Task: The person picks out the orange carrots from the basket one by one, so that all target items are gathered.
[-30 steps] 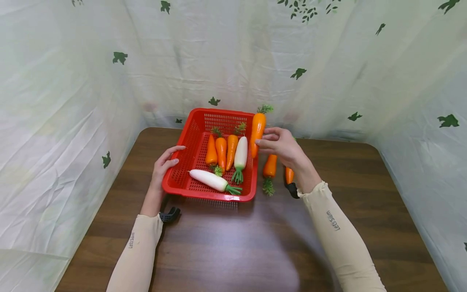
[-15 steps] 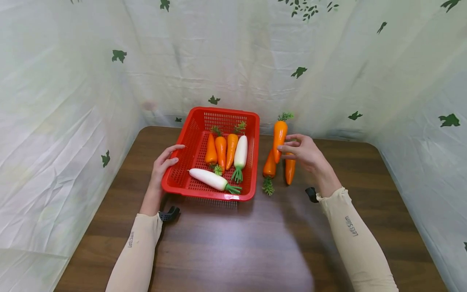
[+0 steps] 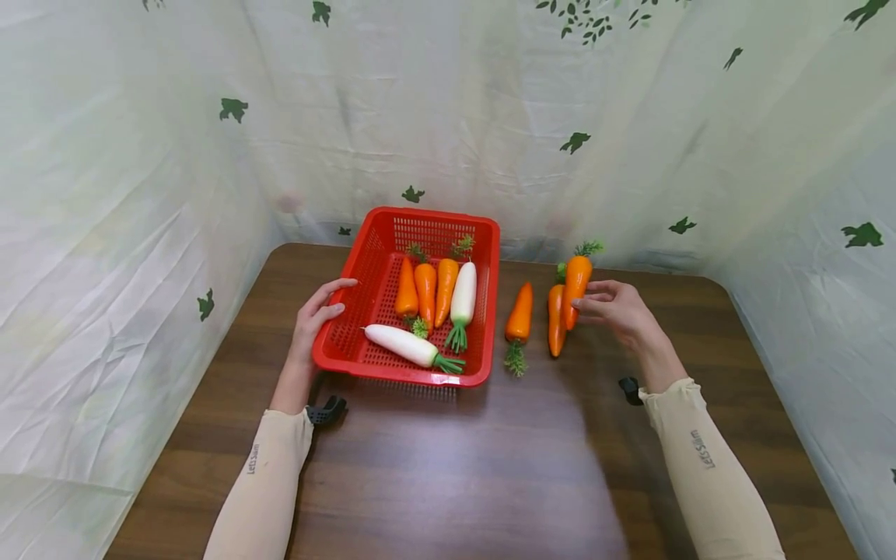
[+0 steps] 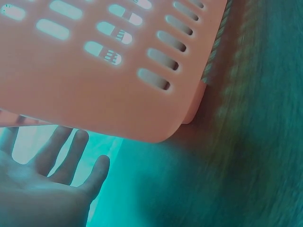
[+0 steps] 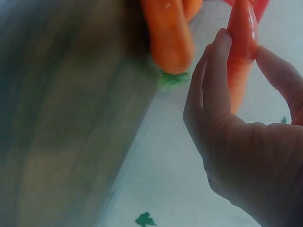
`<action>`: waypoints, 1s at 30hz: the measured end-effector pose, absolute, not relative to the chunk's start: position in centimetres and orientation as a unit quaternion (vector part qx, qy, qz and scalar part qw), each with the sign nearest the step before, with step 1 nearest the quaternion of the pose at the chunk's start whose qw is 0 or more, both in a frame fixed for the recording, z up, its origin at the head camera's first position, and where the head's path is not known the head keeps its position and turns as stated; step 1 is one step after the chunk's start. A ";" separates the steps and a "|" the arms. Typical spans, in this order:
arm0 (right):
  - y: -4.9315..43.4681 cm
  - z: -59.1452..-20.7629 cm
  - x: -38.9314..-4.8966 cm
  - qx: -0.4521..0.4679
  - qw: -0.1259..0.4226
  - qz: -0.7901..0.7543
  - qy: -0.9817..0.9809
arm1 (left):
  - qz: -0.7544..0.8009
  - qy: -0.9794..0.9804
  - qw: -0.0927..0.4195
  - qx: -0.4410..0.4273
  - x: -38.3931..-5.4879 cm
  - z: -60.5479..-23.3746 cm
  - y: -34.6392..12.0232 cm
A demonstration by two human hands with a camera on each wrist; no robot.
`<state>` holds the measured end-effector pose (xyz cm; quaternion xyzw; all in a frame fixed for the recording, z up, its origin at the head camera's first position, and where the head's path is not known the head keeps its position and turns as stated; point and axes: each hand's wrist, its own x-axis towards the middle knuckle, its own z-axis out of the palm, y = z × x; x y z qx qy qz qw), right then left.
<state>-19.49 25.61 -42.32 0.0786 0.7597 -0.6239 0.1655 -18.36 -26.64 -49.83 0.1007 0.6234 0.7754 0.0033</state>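
Observation:
My left hand (image 3: 308,327) holds the left rim of a red plastic basket (image 3: 486,342), with its thumb over the rim. In the left wrist view, several fingers (image 4: 71,161) show at the rim outside the perforated wall. Inside the basket lie several orange carrots (image 3: 425,292), a white radish (image 3: 463,292) standing lengthwise and another white radish (image 3: 399,343) across the front. My right hand (image 3: 626,315) pinches an orange carrot (image 3: 578,274) between thumb and fingers, its leafy end up. The held carrot overlaps a carrot (image 3: 556,330) lying on the table.
Another carrot (image 3: 519,315) lies right of the basket with its greens toward the front. The brown wooden table (image 3: 434,474) is enclosed by a pale curtain (image 3: 448,117) with green leaf prints, close behind the basket.
My right hand has moved the held carrot from over the basket's right rim rightward, past the carrots on the table, and lowered it. The left hand and basket stay in place.

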 end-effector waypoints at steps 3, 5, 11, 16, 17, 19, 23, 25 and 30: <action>26.4 -43.2 -19.5 0.083 0.166 -0.621 0.761 | 0.776 0.622 0.003 0.101 -18.3 -49.9 -26.6; 27.0 -43.7 -19.4 0.087 0.167 -0.619 0.763 | 0.774 0.625 0.002 0.101 -18.3 -49.9 -26.5; 28.1 -45.1 -19.1 0.097 0.171 -0.600 0.775 | 0.777 0.621 0.003 0.106 -18.5 -49.9 -26.6; 28.5 -46.3 -19.1 0.106 0.181 -0.598 0.773 | 0.777 0.622 0.003 0.101 -18.5 -50.0 -26.7; 28.6 -46.5 -19.1 0.106 0.183 -0.599 0.772 | 0.777 0.622 0.003 0.100 -18.5 -50.0 -26.6; 28.7 -46.8 -19.1 0.108 0.187 -0.603 0.768 | 0.778 0.621 0.003 0.099 -18.5 -50.0 -26.6; 28.7 -47.0 -19.0 0.105 0.187 -0.603 0.769 | 0.778 0.621 0.004 0.098 -18.5 -50.1 -26.6; 28.6 -46.8 -18.9 0.103 0.186 -0.594 0.776 | 0.778 0.620 0.005 0.098 -18.5 -50.1 -26.7; 28.4 -46.5 -18.6 0.106 0.184 -0.578 0.788 | 0.782 0.615 0.006 0.106 -18.5 -50.0 -26.7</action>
